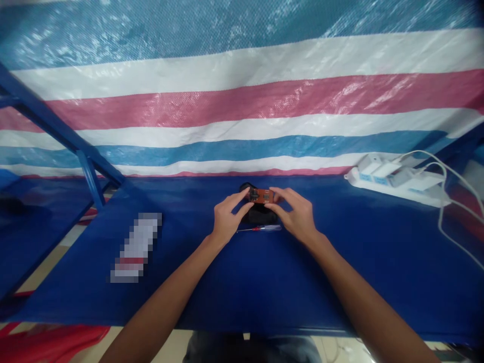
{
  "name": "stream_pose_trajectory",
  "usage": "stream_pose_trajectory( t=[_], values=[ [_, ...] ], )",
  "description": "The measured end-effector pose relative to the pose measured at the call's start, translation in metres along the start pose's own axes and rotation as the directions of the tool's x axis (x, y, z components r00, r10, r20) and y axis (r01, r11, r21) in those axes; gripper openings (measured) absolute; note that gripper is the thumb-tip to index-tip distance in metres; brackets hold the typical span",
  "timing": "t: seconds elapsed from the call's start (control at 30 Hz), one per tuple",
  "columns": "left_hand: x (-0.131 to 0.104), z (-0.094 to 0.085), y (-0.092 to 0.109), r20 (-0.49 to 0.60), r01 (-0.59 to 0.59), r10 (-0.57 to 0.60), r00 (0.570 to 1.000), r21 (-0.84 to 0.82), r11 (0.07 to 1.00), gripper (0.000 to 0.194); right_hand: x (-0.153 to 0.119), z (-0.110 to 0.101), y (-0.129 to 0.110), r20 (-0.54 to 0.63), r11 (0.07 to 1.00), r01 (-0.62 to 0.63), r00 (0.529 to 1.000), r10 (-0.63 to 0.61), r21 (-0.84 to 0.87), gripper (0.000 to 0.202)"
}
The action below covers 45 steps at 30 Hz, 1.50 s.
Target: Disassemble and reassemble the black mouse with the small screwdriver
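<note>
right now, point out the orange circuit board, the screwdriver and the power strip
orange circuit board [261, 195], head view, middle of its face
screwdriver [257, 229], head view, its red part
power strip [393, 192], head view, white front side

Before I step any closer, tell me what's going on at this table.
Someone's left hand and right hand hold opposite ends of a small orange board, apparently a circuit board. A partly hidden black object lies beneath or beyond it on the blue tabletop. A screwdriver lies on the near side; a white power strip sits to the right.

Bare slim forearms [180, 291], bare slender fingers [239, 196], dark bluish-grey clothing [289, 349] over the lap, blurred
</note>
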<state>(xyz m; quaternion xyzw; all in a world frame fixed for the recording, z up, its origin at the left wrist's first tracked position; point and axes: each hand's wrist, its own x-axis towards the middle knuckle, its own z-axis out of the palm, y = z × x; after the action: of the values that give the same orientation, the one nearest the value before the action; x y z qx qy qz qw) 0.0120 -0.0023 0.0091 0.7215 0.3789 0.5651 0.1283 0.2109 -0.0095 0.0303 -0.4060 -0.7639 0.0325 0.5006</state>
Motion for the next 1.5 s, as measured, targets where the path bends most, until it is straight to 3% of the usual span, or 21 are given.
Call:
stream_pose_trajectory(
  t=[0.33, 0.47, 0.57, 0.67, 0.77, 0.9, 1.0, 1.17, 1.5],
  values=[
    [-0.003, 0.0, -0.003, 0.025, -0.03, 0.029, 0.999, 0.023, 0.999, 0.033, 0.0, -0.001, -0.003, -0.005, 1.0, -0.016, 1.0, 0.016, 0.026, 0.035],
    [-0.004, -0.001, -0.002, 0.024, 0.0, -0.001, 1.0, 0.014, 1.0, 0.031, -0.001, 0.0, -0.006, 0.011, 0.995, -0.084, 0.996, 0.084, 0.057, 0.039],
    [-0.003, -0.002, 0.0, 0.031, 0.027, -0.026, 0.999, -0.002, 1.0, 0.028, -0.002, 0.001, -0.007, -0.012, 0.983, -0.156, 0.987, 0.158, 0.092, 0.028],
    [-0.003, -0.002, 0.003, 0.072, 0.041, -0.038, 0.997, -0.04, 0.998, 0.027, -0.001, 0.001, -0.01, -0.003, 0.942, -0.284, 0.957, 0.29, 0.177, 0.017],
    [-0.001, -0.002, 0.006, 0.068, 0.049, -0.045, 0.997, -0.054, 0.997, 0.025, 0.0, 0.001, -0.012, 0.094, 0.845, -0.433, 0.9, 0.426, 0.314, 0.023],
    [0.001, -0.002, 0.007, 0.012, 0.033, -0.032, 0.999, -0.052, 0.998, 0.031, 0.002, 0.001, -0.013, 0.174, 0.729, -0.525, 0.846, 0.504, 0.44, 0.026],
    [0.002, -0.002, 0.006, 0.03, 0.013, -0.012, 0.999, -0.049, 0.999, 0.041, 0.001, 0.002, -0.014, 0.215, 0.691, -0.55, 0.83, 0.515, 0.469, 0.026],
    [0.003, -0.004, 0.006, 0.031, 0.028, -0.027, 0.999, -0.024, 0.999, 0.034, 0.001, 0.002, -0.015, 0.271, 0.657, -0.575, 0.815, 0.513, 0.488, 0.027],
    [-0.001, -0.002, 0.003, 0.031, 0.069, -0.069, 0.997, 0.002, 0.998, 0.037, 0.001, 0.001, -0.015, 0.262, 0.72, -0.547, 0.837, 0.48, 0.427, 0.024]
  ],
)
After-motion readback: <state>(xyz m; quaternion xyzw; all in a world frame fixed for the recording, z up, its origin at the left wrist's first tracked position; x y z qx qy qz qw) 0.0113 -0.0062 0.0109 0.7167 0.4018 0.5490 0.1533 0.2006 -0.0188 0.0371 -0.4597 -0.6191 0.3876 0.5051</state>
